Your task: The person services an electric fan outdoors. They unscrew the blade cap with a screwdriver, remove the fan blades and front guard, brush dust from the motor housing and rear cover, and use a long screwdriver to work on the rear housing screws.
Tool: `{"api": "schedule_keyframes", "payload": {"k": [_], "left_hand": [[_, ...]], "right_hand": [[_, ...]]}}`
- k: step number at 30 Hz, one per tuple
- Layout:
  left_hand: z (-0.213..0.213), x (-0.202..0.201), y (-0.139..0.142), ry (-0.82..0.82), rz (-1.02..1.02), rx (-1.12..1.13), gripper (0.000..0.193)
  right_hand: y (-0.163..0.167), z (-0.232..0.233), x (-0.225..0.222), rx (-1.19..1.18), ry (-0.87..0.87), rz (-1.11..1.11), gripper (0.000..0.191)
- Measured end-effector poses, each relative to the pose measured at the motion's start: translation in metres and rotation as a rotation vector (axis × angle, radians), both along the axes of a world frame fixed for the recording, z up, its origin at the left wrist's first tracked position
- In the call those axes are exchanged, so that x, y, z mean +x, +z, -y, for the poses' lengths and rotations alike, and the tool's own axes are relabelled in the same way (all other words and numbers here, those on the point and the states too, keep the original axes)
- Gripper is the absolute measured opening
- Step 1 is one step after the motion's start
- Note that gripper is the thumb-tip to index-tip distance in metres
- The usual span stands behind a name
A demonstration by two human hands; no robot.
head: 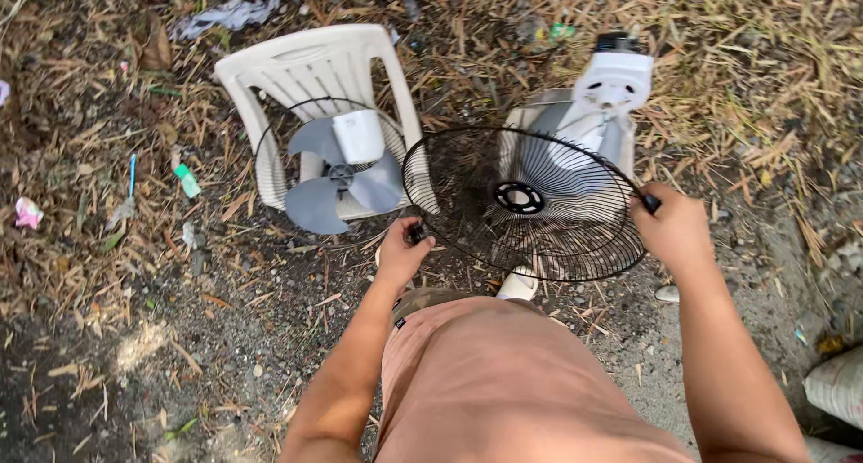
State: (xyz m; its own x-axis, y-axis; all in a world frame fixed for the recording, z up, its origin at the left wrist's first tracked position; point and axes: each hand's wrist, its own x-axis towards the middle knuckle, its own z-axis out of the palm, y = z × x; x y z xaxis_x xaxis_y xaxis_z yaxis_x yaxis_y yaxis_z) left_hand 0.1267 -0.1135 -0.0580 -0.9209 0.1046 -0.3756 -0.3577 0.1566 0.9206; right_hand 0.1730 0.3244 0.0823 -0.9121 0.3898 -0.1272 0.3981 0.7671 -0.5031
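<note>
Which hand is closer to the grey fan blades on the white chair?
Left. The left hand grips the black grille's rim just right of the fan blades; the right hand holds the far rim.

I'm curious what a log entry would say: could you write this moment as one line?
left hand: grips fan guard rim | right hand: grips opposite rim | fan blades: on white plastic chair
</note>
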Motion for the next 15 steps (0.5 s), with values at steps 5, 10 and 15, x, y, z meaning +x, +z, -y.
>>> {"api": "schedule_keyframes", "payload": {"k": [5,10,15], "left_hand": [[0.092,-0.043,0.01,0.055,-0.051,-0.136,0.054],[0.191,-0.093,0.012,0.041,-0.092,-0.296,0.053],[0.267,-0.122,0.003,0.096,-0.172,-0.211,0.056]], "right_hand": [[-0.031,0.061,-0.043,-0.113,-0.008,0.106,0.025],[-0.071,0.144,-0.095,-0.193,0.017,0.134,0.025],[-0.098,0.225,-0.141,-0.371,-0.126,0.306,0.025]]}}
